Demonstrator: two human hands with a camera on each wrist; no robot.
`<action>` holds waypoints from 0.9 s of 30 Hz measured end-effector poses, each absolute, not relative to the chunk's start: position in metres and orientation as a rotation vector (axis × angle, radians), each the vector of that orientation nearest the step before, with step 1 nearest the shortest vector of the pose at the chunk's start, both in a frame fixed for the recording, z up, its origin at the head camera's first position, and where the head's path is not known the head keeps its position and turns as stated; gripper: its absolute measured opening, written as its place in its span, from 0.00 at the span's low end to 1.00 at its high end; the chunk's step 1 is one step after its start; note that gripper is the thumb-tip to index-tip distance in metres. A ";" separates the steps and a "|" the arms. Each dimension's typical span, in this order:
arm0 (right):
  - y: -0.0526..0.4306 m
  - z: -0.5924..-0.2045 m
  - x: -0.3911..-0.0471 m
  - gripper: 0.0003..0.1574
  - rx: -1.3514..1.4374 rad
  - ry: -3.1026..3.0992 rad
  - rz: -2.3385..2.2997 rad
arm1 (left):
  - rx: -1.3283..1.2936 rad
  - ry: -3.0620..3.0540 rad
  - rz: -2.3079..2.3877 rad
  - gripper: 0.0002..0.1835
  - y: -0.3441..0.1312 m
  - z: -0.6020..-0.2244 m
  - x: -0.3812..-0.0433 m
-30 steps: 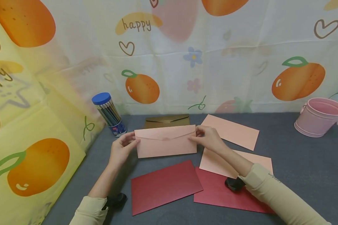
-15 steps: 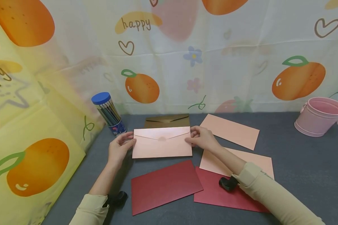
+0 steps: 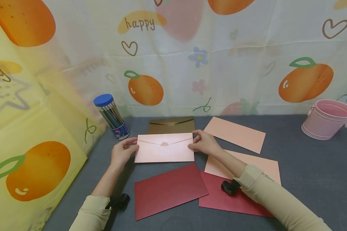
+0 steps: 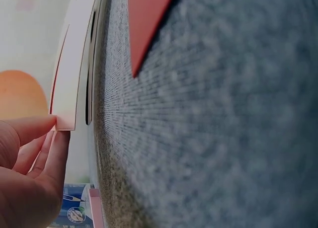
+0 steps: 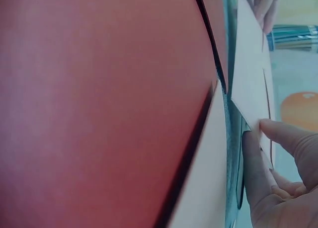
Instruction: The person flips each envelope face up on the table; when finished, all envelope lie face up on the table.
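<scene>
A pale pink envelope (image 3: 164, 150), flap side showing, is held above the grey table between both hands. My left hand (image 3: 122, 153) pinches its left edge between thumb and fingers; the left wrist view shows the thumb on the flap face and the fingers behind. At the opposite edge my right hand (image 3: 206, 143) pinches it the same way. Behind it lies a brown envelope (image 3: 171, 125), partly covered. Two red envelopes (image 3: 169, 192) lie in front, one under my right forearm. On the right are two more pink envelopes (image 3: 235, 134), the nearer overlapping a red one.
A clear tub of pencils with a blue lid (image 3: 111, 117) stands at the back left. A pink bucket (image 3: 327, 120) is at the far right. A fruit-printed cloth (image 3: 173, 70) hangs behind the table (image 3: 306, 179) and along its left side.
The held pink envelope has shifted slightly left and down, and its flap face now looks brighter. My right hand has moved left with it; the left hand has barely moved.
</scene>
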State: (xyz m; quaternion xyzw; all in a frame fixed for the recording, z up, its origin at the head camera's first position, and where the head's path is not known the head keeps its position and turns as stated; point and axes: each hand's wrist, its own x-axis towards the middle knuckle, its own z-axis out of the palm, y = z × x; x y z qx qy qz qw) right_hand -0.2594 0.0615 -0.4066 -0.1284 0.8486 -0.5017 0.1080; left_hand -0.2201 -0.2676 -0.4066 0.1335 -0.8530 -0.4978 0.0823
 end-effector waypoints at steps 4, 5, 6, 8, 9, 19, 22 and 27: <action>0.061 -0.407 -0.260 0.43 -0.386 2.526 -1.428 | 0.360 -2.620 -1.407 0.21 -0.268 -0.407 -0.221; 0.061 -0.407 -0.261 0.43 -0.386 2.532 -1.419 | 0.350 -2.632 -1.399 0.21 -0.268 -0.407 -0.221; 0.060 -0.407 -0.261 0.44 -0.385 2.537 -1.410 | 0.332 -2.649 -1.387 0.21 -0.268 -0.407 -0.221; 0.060 -0.408 -0.261 0.43 -0.390 2.548 -1.392 | 0.301 -2.678 -1.364 0.21 -0.268 -0.407 -0.221; 0.060 -0.408 -0.262 0.43 -0.395 2.558 -1.378 | 0.287 -2.688 -1.358 0.21 -0.268 -0.407 -0.221; 0.060 -0.409 -0.266 0.40 -0.455 2.629 -1.260 | 0.144 -2.760 -1.411 0.25 -0.268 -0.409 -0.217; 0.060 -0.408 -0.267 0.39 -0.465 2.634 -1.240 | 0.126 -2.770 -1.418 0.25 -0.268 -0.410 -0.217; 0.060 -0.406 -0.267 0.39 -0.457 2.626 -1.229 | 0.107 -2.801 -1.343 0.25 -0.267 -0.410 -0.217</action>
